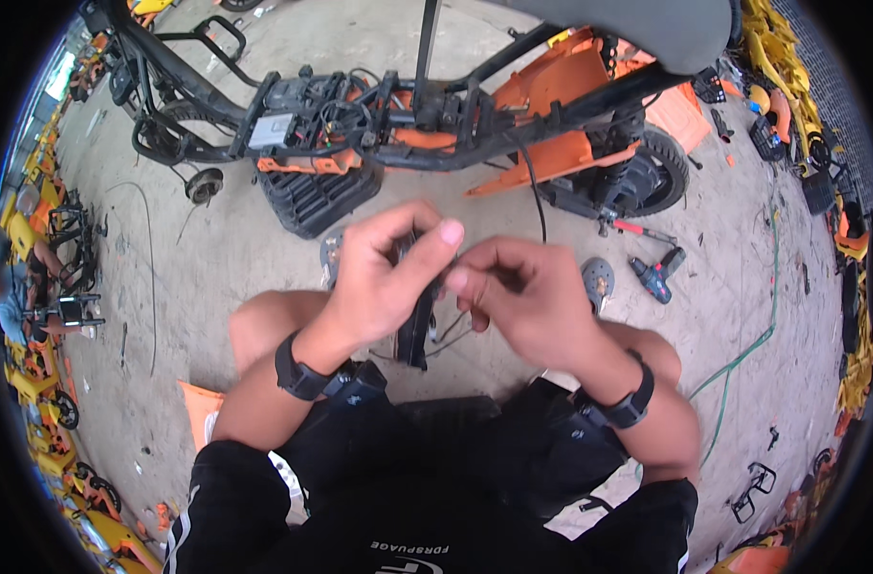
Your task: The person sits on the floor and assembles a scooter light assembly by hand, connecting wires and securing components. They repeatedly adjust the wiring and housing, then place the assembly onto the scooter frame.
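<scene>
My left hand (pixel 384 277) and right hand (pixel 518 297) cover most of the black part (pixel 417 330) I hold; its upper end is hidden. The scooter frame (pixel 408 124) is cut off by the top edge.

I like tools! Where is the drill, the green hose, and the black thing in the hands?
Drill (pixel 658 277): head view, on its blue and black body.
Green hose (pixel 754 346): head view, on its curved middle stretch.
Black part (pixel 417 330): head view, on its lower end below the left hand (pixel 384 277).
</scene>
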The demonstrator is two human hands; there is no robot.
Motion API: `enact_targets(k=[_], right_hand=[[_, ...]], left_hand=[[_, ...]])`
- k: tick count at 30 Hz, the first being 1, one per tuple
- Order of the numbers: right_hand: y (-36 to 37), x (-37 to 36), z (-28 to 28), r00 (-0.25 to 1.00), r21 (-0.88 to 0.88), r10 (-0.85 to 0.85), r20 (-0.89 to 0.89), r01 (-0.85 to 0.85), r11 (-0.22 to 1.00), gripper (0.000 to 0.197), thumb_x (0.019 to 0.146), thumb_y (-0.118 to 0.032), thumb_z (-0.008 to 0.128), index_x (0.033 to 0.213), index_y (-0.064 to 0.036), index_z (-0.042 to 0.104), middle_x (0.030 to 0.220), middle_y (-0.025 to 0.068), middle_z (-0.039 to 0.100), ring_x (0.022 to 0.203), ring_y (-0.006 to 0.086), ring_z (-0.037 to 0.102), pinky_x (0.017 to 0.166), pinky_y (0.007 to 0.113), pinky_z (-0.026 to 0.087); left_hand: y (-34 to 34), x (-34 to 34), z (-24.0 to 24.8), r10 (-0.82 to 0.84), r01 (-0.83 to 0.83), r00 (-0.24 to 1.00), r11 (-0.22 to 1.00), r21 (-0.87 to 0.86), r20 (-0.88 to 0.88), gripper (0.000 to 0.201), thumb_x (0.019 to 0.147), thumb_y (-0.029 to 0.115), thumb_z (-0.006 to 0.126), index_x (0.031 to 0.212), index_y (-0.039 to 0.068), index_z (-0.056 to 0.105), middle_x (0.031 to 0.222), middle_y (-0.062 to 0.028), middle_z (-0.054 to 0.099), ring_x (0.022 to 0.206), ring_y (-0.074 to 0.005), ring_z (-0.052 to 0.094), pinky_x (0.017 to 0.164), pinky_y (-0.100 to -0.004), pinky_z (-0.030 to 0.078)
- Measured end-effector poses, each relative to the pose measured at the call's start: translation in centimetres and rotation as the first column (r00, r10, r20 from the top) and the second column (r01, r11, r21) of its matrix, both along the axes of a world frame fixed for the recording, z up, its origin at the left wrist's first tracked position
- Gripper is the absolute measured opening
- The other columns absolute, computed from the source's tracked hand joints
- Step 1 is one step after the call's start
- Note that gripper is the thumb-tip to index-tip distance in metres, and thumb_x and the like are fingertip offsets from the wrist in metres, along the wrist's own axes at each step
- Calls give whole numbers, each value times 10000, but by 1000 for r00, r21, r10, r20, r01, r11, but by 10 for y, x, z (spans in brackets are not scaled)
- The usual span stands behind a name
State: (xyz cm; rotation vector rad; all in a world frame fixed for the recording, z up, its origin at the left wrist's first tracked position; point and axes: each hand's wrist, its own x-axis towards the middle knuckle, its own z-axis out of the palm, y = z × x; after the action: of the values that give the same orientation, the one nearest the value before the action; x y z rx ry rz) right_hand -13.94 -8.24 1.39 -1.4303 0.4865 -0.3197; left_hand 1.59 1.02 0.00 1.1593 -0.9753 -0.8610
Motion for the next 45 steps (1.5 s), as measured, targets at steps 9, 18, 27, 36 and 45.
enact_targets(k=[9, 18, 27, 36, 45], right_hand=[[-1, -2, -1, 999, 127, 6, 50, -13, 992, 154, 981, -106, 634, 958, 44, 661, 770, 41, 677, 579, 73, 564, 527, 240, 458], [-5, 0, -1, 1000, 336, 23, -8, -19, 942, 150, 974, -107, 646, 973, 40, 672, 781, 45, 679, 587, 79, 590, 510, 227, 456], [13, -7, -7, 976, -347, -90, 198, 155, 925, 96, 960, -43, 646, 940, 46, 675, 837, 85, 689, 618, 111, 631, 533, 225, 502], [-2, -8, -11, 982, 523, 5, 189, -105, 846, 172, 997, -135, 617, 1021, 29, 664, 840, 96, 687, 637, 128, 636, 490, 225, 451], [12, 0, -6, 957, -130, -169, 236, 203, 970, 119, 941, -74, 684, 982, 36, 700, 834, 112, 716, 612, 134, 652, 515, 232, 497]], left_hand=[[-3, -2, 1, -60, 68, 992, 995, 70, -112, 292, 1001, 240, 628, 823, 10, 611, 658, -6, 602, 520, -55, 558, 451, -214, 414], [-4, 3, -3, -31, 30, 999, 999, -25, -39, 284, 1004, 224, 623, 817, 10, 609, 669, -10, 598, 526, -56, 546, 459, -224, 416], [-4, -4, 1, 58, -53, 987, 998, 38, -148, 313, 1008, 258, 621, 811, 17, 593, 652, -10, 583, 535, -58, 546, 467, -230, 423], [-3, -1, 1, 6, -9, 997, 999, -33, -83, 301, 1014, 244, 610, 816, 18, 583, 669, -5, 579, 549, -63, 560, 474, -229, 427], [-2, 2, 4, 34, 3, 960, 991, 133, -276, 333, 1013, 308, 603, 824, 35, 575, 604, -36, 588, 479, -97, 560, 436, -243, 432]])
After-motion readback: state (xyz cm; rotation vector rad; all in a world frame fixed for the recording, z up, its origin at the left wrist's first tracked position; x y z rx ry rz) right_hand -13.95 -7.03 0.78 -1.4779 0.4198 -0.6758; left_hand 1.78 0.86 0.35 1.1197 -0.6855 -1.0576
